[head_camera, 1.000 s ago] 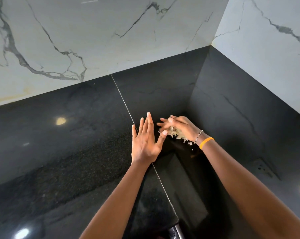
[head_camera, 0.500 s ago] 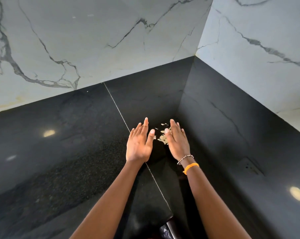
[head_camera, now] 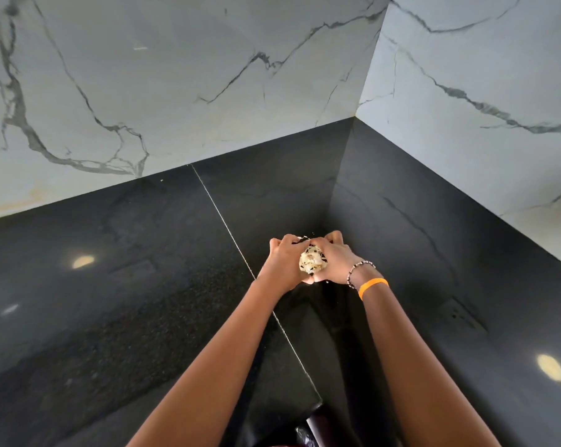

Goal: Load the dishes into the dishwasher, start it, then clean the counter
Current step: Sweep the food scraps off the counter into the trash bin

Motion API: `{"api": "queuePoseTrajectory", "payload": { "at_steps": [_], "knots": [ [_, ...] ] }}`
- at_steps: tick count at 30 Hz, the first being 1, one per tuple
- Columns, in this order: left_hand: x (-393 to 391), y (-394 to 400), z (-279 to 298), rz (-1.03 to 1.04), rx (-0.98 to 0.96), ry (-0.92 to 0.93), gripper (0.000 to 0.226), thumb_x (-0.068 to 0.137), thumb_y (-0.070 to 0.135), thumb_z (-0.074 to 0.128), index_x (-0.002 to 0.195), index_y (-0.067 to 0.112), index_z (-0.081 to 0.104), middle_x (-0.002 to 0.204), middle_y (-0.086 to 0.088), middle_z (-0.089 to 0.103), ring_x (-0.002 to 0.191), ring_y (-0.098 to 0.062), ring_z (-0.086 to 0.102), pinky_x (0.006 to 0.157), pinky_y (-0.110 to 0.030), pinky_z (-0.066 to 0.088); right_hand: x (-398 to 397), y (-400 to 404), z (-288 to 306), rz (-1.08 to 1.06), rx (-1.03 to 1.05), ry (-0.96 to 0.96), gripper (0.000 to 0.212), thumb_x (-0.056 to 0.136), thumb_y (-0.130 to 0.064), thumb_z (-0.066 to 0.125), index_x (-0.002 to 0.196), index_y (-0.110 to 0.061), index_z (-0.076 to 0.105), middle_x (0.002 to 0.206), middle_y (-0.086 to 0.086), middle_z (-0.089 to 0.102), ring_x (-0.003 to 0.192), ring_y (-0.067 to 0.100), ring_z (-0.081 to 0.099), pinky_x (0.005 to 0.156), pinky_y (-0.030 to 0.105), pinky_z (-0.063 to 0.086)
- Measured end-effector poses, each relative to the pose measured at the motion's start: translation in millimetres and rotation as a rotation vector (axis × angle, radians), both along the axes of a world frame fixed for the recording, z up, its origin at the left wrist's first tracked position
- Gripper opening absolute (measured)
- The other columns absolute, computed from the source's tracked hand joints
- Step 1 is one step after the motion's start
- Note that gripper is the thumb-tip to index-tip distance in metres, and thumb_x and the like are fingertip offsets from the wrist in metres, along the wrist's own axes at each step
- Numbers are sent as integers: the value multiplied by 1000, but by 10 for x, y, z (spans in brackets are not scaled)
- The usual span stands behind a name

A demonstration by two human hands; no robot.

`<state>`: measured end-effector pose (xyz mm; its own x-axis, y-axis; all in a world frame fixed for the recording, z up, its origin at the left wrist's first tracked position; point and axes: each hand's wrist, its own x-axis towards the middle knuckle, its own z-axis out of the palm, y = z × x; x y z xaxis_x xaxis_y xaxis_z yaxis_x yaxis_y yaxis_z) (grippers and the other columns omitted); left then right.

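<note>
A pale heap of food scraps (head_camera: 312, 260) sits on the black stone counter (head_camera: 143, 301), close to the inner corner. My left hand (head_camera: 282, 262) and my right hand (head_camera: 335, 259) are cupped together around the heap, fingers curled over its far side, and they press it between them. The heels of both hands touch at the near side. Only the top of the heap shows between the hands. My right wrist carries a bead bracelet and an orange band.
White marble walls (head_camera: 176, 85) with dark veins rise behind and to the right, above a black upstand. A thin seam (head_camera: 221, 217) runs across the counter toward my hands. The counter's front edge (head_camera: 314, 411) shows at the bottom.
Both hands lay flat on either side of loose scraps before. Now they have closed together and gathered the scraps into one clump between them.
</note>
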<state>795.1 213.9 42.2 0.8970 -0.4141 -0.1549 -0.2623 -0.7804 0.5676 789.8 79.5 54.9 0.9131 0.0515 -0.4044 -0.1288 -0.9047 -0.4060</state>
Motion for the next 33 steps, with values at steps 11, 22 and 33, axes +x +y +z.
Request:
{"api": "queuePoseTrajectory", "payload": {
  "at_steps": [11,22,33],
  "knots": [
    [-19,-48,-135,260,-221,-18,11,82,14,61,83,5,66,67,7,45,58,-6,45,47,-11,35,-46,146,-138,-60,10,-363,14,86,-6,57,99,-5,60,105,9,48,92,27,53,74,25,37],
    [-110,0,53,283,-94,-4,22,81,8,58,99,12,70,104,-7,66,94,-27,64,72,-24,47,-228,147,-77,-331,44,-369,11,83,-7,57,82,-6,67,97,13,67,94,32,62,76,28,45],
    [-780,207,357,602,-654,240,11,70,1,77,71,8,69,82,-7,67,77,-16,64,76,-28,57,-863,27,161,-697,1052,-91,5,78,7,66,78,5,62,86,17,63,79,21,61,80,25,53]
  ]
}}
